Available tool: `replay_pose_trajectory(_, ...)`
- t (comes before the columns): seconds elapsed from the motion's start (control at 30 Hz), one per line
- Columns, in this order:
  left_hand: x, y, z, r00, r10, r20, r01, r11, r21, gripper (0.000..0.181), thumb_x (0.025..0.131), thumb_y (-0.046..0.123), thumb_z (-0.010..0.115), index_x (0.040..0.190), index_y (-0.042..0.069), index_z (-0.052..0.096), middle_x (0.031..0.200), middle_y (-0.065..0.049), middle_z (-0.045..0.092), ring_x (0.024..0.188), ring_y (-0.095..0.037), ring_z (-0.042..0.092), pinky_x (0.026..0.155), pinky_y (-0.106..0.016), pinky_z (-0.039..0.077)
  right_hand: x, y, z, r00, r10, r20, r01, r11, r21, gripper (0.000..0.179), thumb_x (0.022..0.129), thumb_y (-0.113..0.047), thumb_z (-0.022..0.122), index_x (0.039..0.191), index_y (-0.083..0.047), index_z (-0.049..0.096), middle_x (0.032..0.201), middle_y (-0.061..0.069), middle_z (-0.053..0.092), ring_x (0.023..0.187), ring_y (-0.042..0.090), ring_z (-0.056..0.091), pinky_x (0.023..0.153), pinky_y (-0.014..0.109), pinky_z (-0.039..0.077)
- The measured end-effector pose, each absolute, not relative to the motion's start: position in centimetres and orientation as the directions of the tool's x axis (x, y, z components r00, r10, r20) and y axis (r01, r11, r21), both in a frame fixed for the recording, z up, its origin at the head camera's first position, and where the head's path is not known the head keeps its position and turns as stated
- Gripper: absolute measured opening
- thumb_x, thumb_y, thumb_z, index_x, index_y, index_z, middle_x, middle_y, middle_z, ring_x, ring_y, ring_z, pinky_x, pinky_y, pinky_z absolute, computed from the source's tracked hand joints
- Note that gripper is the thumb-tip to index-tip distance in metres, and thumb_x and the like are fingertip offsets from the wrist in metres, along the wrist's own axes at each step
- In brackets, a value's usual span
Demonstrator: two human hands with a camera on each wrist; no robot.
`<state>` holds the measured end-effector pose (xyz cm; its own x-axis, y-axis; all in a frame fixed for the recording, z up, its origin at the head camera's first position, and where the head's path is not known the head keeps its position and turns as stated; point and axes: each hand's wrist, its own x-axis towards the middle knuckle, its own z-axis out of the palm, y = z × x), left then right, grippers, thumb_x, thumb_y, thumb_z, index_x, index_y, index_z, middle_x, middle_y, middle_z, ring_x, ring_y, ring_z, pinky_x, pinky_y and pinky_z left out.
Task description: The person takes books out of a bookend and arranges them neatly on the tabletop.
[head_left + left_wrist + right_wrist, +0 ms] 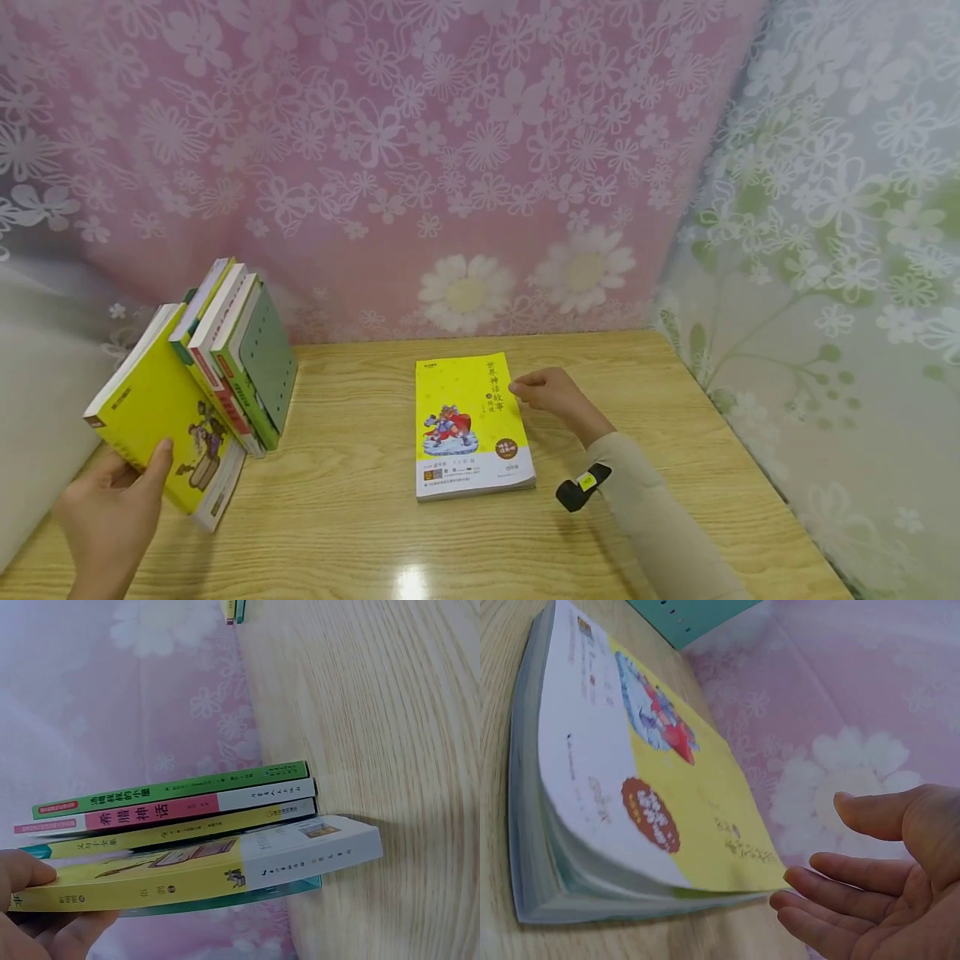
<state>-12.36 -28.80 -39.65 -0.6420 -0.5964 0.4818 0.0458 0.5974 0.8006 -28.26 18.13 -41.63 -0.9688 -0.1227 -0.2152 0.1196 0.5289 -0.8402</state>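
At the left, my left hand (112, 508) grips a yellow-and-white book (150, 400), thumb on the cover and fingers behind. That book leans in front of a row of upright books; in the left wrist view its spine (202, 883) faces the camera. A second yellow book (459, 387) with a red-caped figure lies flat on the table. My right hand (555, 396) is at its right edge. In the right wrist view the right hand (877, 881) has its thumb spread from the fingers, the fingertips right at the slightly lifted cover edge.
Beside the held book stand a thin yellow book (187, 835), a pink-and-white book (142, 814) and a green book (172, 787). A green bookend (268, 358) flanks them. Flowered cloth (480, 167) hangs behind the wooden table (337, 517), with another (840, 275) along the right.
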Motion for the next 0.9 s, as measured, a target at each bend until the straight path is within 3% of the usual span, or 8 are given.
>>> replay_pose_trajectory(0.17, -11.5, -28.5, -39.5, -0.662, -0.620, 0.422, -0.012, 0.572, 0.820, 0.031, 0.084, 0.009, 0.071, 0.101, -0.016, 0.067, 0.064, 0.049, 0.037, 0.054, 0.025, 0.045, 0.045, -0.001, 0.039, -28.2, 17.3, -40.3, -0.970, -0.148, -0.195, 0.080, 0.563, -0.822, 0.048, 0.095, -0.031, 0.061, 0.131, 0.002, 0.056, 0.131, 0.018, 0.056, 0.117, 0.033, 0.056, 0.099, 0.046, 0.047)
replay_pose_trajectory(0.33, -10.6, -28.1, -39.3, -0.658, -0.626, 0.418, -0.041, 0.584, 0.811, 0.031, 0.084, 0.011, 0.072, 0.092, -0.019, 0.067, 0.062, 0.048, 0.036, 0.052, 0.025, 0.043, 0.047, 0.000, 0.037, -27.9, 16.3, -39.1, -0.970, -0.186, -0.153, 0.024, 0.558, -0.830, 0.050, 0.095, -0.033, 0.060, 0.133, 0.000, 0.055, 0.133, 0.017, 0.055, 0.122, 0.033, 0.053, 0.102, 0.046, 0.044)
replay_pose_trajectory(0.57, -9.4, -27.5, -38.7, -0.673, -0.649, 0.356, -0.147, 0.589, 0.794, 0.033, 0.084, 0.016, 0.073, 0.089, -0.016, 0.068, 0.051, 0.040, 0.042, 0.042, 0.020, 0.040, 0.040, -0.007, 0.035, -27.6, 15.1, -37.7, -0.964, -0.246, -0.105, -0.040, 0.520, -0.853, 0.050, 0.095, -0.035, 0.061, 0.133, -0.004, 0.055, 0.134, 0.014, 0.056, 0.124, 0.033, 0.050, 0.105, 0.050, 0.040)
replay_pose_trajectory(0.63, -9.1, -27.4, -38.5, -0.675, -0.651, 0.346, -0.168, 0.592, 0.788, 0.032, 0.084, 0.015, 0.073, 0.090, -0.016, 0.069, 0.047, 0.028, 0.051, 0.042, 0.020, 0.040, 0.040, -0.007, 0.035, -27.6, 14.7, -37.5, -0.963, -0.250, -0.103, -0.043, 0.517, -0.855, 0.050, 0.095, -0.035, 0.061, 0.134, -0.005, 0.055, 0.134, 0.013, 0.056, 0.124, 0.032, 0.051, 0.105, 0.050, 0.040)
replay_pose_trajectory(0.77, -8.8, -27.1, -38.3, -0.677, -0.656, 0.334, -0.199, 0.600, 0.775, 0.035, 0.086, 0.016, 0.072, 0.095, -0.017, 0.068, 0.057, -0.015, 0.066, 0.041, 0.021, 0.038, 0.038, -0.008, 0.035, -27.6, 13.7, -37.4, -0.962, -0.252, -0.102, -0.041, 0.507, -0.861, 0.050, 0.094, -0.034, 0.062, 0.134, -0.006, 0.055, 0.133, 0.012, 0.057, 0.124, 0.031, 0.052, 0.105, 0.048, 0.041)
replay_pose_trajectory(0.9, -8.4, -26.6, -38.2, -0.660, -0.665, 0.350, -0.196, 0.602, 0.774, 0.035, 0.085, 0.014, 0.072, 0.097, -0.018, 0.067, 0.063, -0.027, 0.065, 0.041, 0.023, 0.037, 0.038, -0.006, 0.034, -27.4, 12.7, -37.4, -0.962, -0.253, -0.103, -0.036, 0.492, -0.870, 0.049, 0.093, -0.036, 0.063, 0.133, -0.008, 0.056, 0.131, 0.010, 0.059, 0.122, 0.030, 0.053, 0.103, 0.049, 0.042)
